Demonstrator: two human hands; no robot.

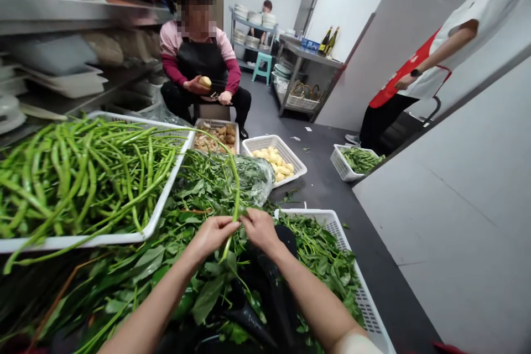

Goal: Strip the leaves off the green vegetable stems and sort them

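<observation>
A long green stem (236, 188) curves up between my hands and arches over to the left. My left hand (214, 235) pinches it near its lower part, with leaves hanging below. Right beside it, my right hand (258, 228) has its fingers closed at the same stem, by a small leaf. Bare green stems lie piled in a white tray (166, 207) on the left. Under and around my hands spreads a heap of leafy greens (194, 182). A white basket (367, 293) of leafy greens stands at the right.
Ahead, a seated person (201, 55) holds a potato and a tool, near a basket of peeled potatoes (296, 156) and a basket of unpeeled ones (236, 135). Another person in a red apron (404, 74) stands right, near a basket of green pods (342, 165). Shelves (136, 16) line the left.
</observation>
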